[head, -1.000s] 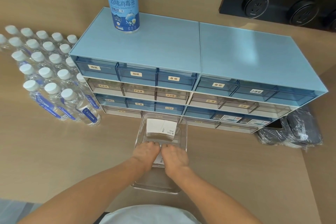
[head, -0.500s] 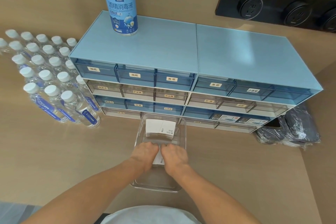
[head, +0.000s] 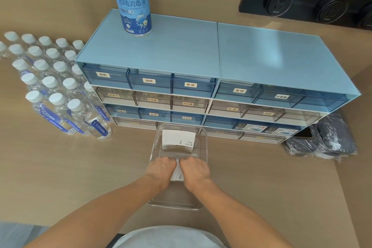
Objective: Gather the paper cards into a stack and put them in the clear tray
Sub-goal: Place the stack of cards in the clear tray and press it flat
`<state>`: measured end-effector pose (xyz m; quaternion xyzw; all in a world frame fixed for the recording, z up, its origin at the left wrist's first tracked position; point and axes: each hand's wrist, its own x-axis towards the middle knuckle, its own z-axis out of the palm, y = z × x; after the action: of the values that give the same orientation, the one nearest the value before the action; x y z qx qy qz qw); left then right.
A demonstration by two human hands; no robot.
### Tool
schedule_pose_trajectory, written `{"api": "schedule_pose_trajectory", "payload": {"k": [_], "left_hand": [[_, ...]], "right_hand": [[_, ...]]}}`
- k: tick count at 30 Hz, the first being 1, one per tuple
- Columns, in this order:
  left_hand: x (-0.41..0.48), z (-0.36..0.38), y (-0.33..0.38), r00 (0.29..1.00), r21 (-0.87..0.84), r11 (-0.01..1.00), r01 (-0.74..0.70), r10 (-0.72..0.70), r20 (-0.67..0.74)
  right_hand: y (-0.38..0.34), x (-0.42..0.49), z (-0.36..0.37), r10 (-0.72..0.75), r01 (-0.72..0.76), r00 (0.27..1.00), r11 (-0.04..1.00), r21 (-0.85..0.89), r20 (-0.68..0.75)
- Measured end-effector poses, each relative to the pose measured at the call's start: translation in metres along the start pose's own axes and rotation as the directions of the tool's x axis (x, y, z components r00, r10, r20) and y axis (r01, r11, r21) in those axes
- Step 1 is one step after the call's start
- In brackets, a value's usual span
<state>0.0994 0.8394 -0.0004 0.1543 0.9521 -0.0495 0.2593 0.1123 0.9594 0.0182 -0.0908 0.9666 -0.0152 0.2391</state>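
A clear tray (head: 205,147) stands on the tan table in front of the drawer unit. One stack of white paper cards (head: 178,139) lies in its far half. A second stack of white cards (head: 177,173) sits in the middle of the tray, squeezed between my two hands. My left hand (head: 161,169) presses its left side and my right hand (head: 194,171) its right side, both knuckles up. Most of this stack is hidden under my fingers.
A blue drawer unit (head: 211,78) rises right behind the tray, with a disinfectant bottle (head: 132,0) on top. Several capped water bottles (head: 54,86) crowd the left. Dark wrapped packs (head: 322,143) lie at the right. A black socket strip (head: 308,4) is on the wall.
My hands stay on the card stack in the tray, and the stack does not visibly move. The view has tilted slightly downward.
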Motion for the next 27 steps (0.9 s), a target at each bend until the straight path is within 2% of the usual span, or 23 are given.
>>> {"api": "schedule_pose_trajectory", "payload": {"k": [18,27], "left_hand": [[0.005,0.002,0.001,0.999,-0.012,1.0,-0.027,0.028,0.02],[-0.005,-0.009,0.004,0.998,0.082,0.994,-0.067,0.068,-0.008]], "right_hand": [[0.0,0.005,0.01,-0.007,0.007,1.0,1.0,0.012,-0.004],[-0.005,-0.003,0.004,-0.006,0.004,1.0,0.998,-0.06,-0.021]]}}
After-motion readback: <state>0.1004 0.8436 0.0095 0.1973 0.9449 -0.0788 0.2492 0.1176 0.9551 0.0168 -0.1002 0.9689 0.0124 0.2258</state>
